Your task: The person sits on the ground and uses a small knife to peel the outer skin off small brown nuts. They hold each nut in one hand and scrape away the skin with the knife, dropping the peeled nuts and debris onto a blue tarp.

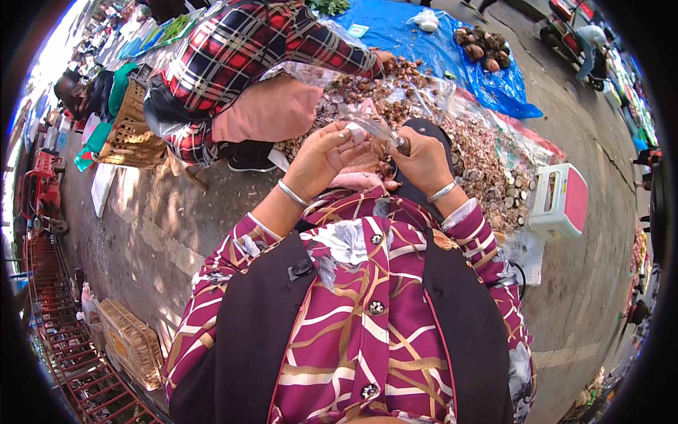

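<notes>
My left hand [324, 159] holds a small white peeled piece of vegetable [356, 129] between thumb and fingers. In my right hand [428, 161] is a knife; its handle [404, 146] lies in my fist and its blade [373, 127] points left, close to the white piece. Whether blade and piece touch is not plain. Below my hands, a pink cloth [357, 181] covers part of my lap, with a few small pinkish-brown root vegetables [391, 185] by it. Beyond spreads a heap of brown peelings [479, 148], and more small unpeeled root vegetables [410, 69] lie farther off.
A person in a plaid jacket [238, 53] sits at my left, one hand [382, 57] reaching into the vegetables. Large corms [483, 47] rest on a blue tarp [365, 18]. A white plastic stool [559, 201] stands right; wicker baskets [130, 124] and a red railing [74, 328] are left.
</notes>
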Demonstrator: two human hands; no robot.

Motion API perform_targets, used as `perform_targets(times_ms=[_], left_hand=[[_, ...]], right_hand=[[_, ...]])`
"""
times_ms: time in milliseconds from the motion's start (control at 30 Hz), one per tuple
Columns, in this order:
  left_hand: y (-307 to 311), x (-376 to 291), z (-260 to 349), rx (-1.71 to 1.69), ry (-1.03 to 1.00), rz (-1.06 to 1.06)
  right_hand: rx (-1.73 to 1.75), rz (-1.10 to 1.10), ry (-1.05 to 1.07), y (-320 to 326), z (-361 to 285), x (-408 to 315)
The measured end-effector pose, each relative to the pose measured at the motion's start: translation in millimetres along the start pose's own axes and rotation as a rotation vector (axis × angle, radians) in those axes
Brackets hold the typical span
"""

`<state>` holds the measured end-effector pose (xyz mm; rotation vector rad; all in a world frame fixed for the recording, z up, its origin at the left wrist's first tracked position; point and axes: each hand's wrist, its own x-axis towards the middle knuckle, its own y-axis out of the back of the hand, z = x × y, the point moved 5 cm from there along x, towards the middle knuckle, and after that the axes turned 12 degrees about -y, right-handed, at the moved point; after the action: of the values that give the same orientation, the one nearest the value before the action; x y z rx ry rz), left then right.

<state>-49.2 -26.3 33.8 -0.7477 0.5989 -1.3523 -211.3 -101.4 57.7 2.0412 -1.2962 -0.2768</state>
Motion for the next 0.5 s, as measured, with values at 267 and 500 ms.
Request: perform_targets(times_ms=[267, 500], left_hand=[[10, -5, 7, 0.010, 0.025, -0.008], [14, -2, -5, 0.003, 0.122, 0.097]], right_hand=[[-0.117, -0.075, -0.282, 1, 50, 6], [-0.078, -0.057, -0.264, 9, 51, 5]])
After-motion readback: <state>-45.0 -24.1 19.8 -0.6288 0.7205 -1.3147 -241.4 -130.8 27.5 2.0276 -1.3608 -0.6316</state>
